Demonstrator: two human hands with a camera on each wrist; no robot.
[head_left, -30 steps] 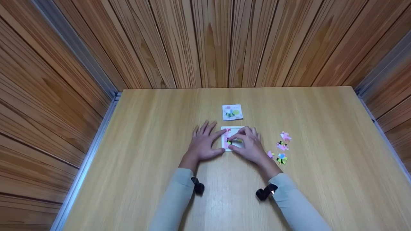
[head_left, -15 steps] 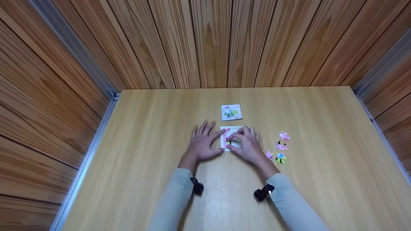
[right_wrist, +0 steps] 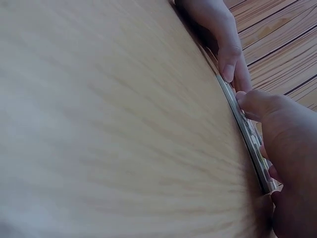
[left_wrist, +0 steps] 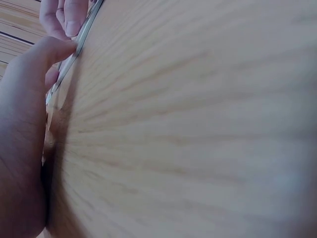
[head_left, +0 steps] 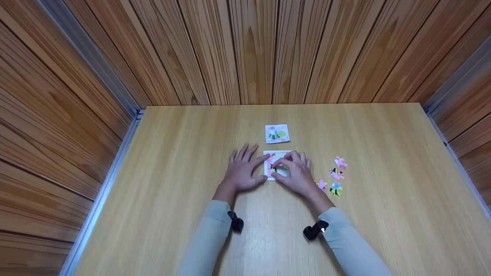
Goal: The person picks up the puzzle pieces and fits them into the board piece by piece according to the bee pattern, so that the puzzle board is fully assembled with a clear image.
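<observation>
The puzzle tray [head_left: 279, 154] is seen unmoved on the table [head_left: 180, 161], touched by the spread left hand [head_left: 241, 172] as before; whether the piece [head_left: 274, 170] is pinched by the bent right hand [head_left: 298, 173] cannot be told.

1 s | right wrist [head_left: 320, 205]: slightly left | pink piece [head_left: 322, 185]: more exposed

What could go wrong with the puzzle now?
The right hand is working right over the pink pieces in the white tray, so it might nudge them out of line. The left hand is at the tray's edge; a slip could shift everything. And a loose pink piece lies beside the right wrist, so it might get bumped.
</observation>
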